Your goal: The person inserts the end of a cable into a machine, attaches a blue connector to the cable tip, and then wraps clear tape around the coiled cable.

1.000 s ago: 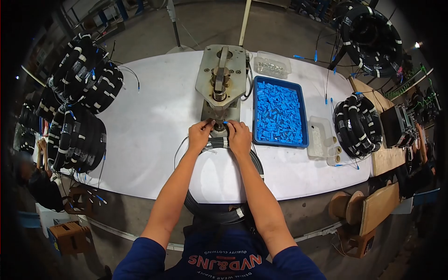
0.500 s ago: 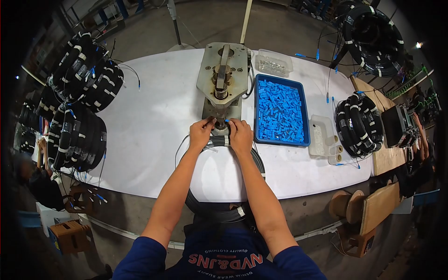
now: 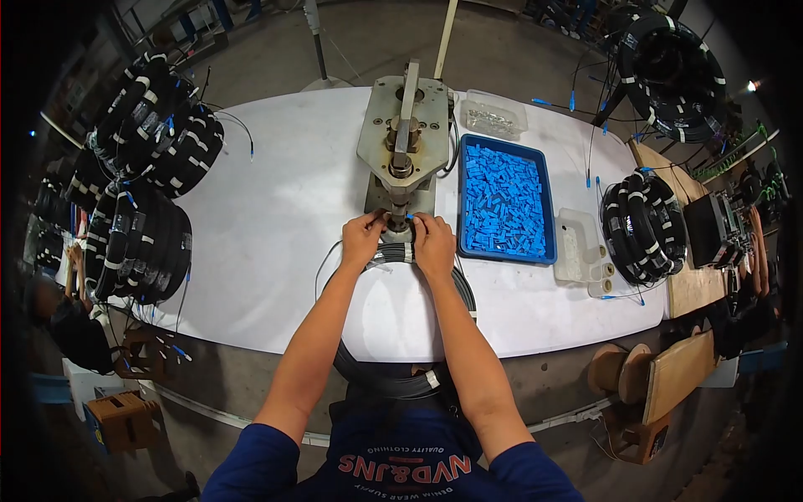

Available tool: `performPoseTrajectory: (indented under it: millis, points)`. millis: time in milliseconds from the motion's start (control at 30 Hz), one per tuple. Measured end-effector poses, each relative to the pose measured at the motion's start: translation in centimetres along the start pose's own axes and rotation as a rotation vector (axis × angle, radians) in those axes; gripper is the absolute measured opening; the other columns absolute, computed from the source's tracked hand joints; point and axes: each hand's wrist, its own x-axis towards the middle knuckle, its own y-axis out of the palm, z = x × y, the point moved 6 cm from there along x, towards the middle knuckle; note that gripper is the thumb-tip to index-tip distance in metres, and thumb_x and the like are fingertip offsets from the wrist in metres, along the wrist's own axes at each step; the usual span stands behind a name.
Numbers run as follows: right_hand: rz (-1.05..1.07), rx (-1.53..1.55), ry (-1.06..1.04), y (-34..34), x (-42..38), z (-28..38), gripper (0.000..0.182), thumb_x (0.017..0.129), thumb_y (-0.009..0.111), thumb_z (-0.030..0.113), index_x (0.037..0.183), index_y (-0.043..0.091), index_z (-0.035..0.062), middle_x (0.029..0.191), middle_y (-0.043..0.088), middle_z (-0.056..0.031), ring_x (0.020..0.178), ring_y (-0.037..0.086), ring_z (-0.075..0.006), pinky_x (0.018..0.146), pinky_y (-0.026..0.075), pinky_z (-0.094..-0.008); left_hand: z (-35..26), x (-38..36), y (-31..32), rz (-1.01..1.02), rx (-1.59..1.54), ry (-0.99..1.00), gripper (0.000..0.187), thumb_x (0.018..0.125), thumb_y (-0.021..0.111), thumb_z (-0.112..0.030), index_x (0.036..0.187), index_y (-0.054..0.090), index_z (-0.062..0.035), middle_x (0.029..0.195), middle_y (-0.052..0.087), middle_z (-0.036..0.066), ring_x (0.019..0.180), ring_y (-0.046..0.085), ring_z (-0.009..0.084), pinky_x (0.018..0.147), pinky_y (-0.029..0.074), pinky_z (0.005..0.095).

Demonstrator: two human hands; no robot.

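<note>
My left hand is closed in a pinch at the left of the press's lower tool, and a thin black cable curves up to it from the coil. On the other side of the tool, my right hand pinches a small blue connector, mostly hidden by the fingers. Above both hands stands the metal press with its upright lever bar. A coil of black cable lies below my hands, hanging over the table's near edge against my shirt.
Right of the press sits a blue tray full of blue connector pieces. A clear box of small parts is behind it, another clear container to its right. Cable coils stand at left and right. Other people work at both sides.
The press's bar stands higher in view, its spring no longer shows as before, and more of the shaft under the plate is visible. My hands stay at the tool.
</note>
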Motion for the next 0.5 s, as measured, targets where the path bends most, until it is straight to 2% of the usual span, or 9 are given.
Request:
performPoseTrajectory:
  millis: [133,233,300,400,500]
  points:
    - [-0.023,0.027,-0.058,-0.6,-0.2,0.5,0.021,0.098,0.057,0.023,0.11,0.072,0.0163,0.094,0.065,-0.0087,0.091,0.06,-0.0309,0.08,0.045,-0.044,0.3,0.1,-0.1,-0.001,-0.024,0.033,0.026,0.094,0.067,-0.016,0.113,0.073,0.0014,0.078,0.072,0.007,0.069,0.061,0.0088,0.065,0.048,0.0246]
    - [0.009,0.056,-0.062,-0.5,-0.1,0.3,0.023,0.096,0.056,0.017,0.114,0.07,0.0155,0.095,0.065,-0.0086,0.092,0.059,-0.0308,0.081,0.044,-0.0433,-0.3,-0.3,-0.2,0.013,-0.158,0.072,0.028,0.097,0.062,-0.013,0.115,0.07,0.0068,0.079,0.07,0.005,0.073,0.062,0.0094,0.07,0.05,0.0246]
    - [-0.031,0.108,-0.072,-0.6,0.0,0.3,0.026,0.093,0.055,0.013,0.115,0.07,0.015,0.095,0.064,-0.0093,0.091,0.058,-0.0306,0.08,0.044,-0.0431,0.1,-0.7,-0.6,0.027,-0.192,-0.038,0.029,0.097,0.058,-0.008,0.12,0.069,0.0062,0.077,0.068,0.004,0.071,0.06,0.0086,0.069,0.049,0.0236]
    - [0.036,0.1,-0.107,-0.6,-0.2,-0.1,0.028,0.091,0.055,0.01,0.115,0.07,0.0112,0.092,0.063,-0.0121,0.086,0.057,-0.0313,0.077,0.045,-0.0424,-0.2,-1.3,-0.8,0.11,-0.142,-0.052,0.032,0.095,0.055,-0.006,0.123,0.067,0.0053,0.074,0.066,0.003,0.069,0.058,0.0072,0.067,0.048,0.0227]
    - [0.036,0.126,-0.163,-0.6,-0.3,-0.3,0.031,0.088,0.057,0.011,0.116,0.07,0.0142,0.096,0.063,-0.0097,0.091,0.057,-0.0312,0.083,0.044,-0.0431,-0.4,-1.7,-0.8,0.144,-0.079,-0.038,0.033,0.094,0.056,-0.007,0.124,0.067,0.0039,0.073,0.066,0.002,0.068,0.057,0.0063,0.063,0.046,0.0226]
